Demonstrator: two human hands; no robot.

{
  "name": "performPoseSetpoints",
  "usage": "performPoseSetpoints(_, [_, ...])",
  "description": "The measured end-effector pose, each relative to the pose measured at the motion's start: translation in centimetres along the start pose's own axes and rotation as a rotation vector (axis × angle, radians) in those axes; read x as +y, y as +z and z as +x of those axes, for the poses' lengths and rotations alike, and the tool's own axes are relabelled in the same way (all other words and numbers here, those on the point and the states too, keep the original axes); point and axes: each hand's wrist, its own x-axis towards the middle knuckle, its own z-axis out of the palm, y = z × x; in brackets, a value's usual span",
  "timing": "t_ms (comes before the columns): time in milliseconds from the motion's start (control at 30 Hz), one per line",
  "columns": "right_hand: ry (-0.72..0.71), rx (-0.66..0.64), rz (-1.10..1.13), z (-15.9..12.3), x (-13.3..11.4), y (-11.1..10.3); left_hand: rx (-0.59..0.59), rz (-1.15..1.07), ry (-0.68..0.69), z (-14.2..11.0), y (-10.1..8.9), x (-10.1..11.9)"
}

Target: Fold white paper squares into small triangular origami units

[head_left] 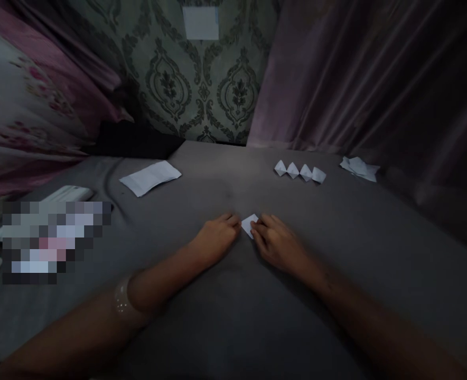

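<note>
A small folded white paper square (249, 225) lies on the grey cloth between my hands, turned like a diamond. My right hand (275, 238) has its fingers closed on the paper's right corner. At the left corner, my left hand (218, 235) has its fingers curled together with the tips touching or just beside the paper; which of these, I cannot tell. Farther off to the right stands a row of several folded white paper pieces (292, 170) with pointed tops.
White paper sheets (150, 178) lie stacked at the back left, and crumpled paper (359, 168) at the back right. A white power strip (69, 194) and a blurred-out item sit on the left. Behind are a black cloth (134, 140), curtains (316, 68) and a patterned wall (202, 89).
</note>
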Motion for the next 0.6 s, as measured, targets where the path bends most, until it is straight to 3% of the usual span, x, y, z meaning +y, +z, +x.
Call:
performPoseSetpoints(167, [0.079, -0.099, 0.221, 2.8, 2.0, 0.0, 0.102, -0.141, -0.024, 0.0, 0.6, -0.9])
performPoseSetpoints(300, [0.076, -0.086, 0.435, 3.9, 3.9, 1.1, 0.215, -0.357, -0.089, 0.2, 1.4, -1.9])
performPoseSetpoints(433, [0.074, -0.068, 0.402, 3.7, 4.6, 1.6, 0.281, -0.459, -0.102, 0.5, 2.0, -2.4])
performPoseSetpoints(600, [0.095, -0.105, 0.364, 3.4, 4.5, 0.9, 0.3, -0.581, -0.18, 0.9, 2.3, -2.8])
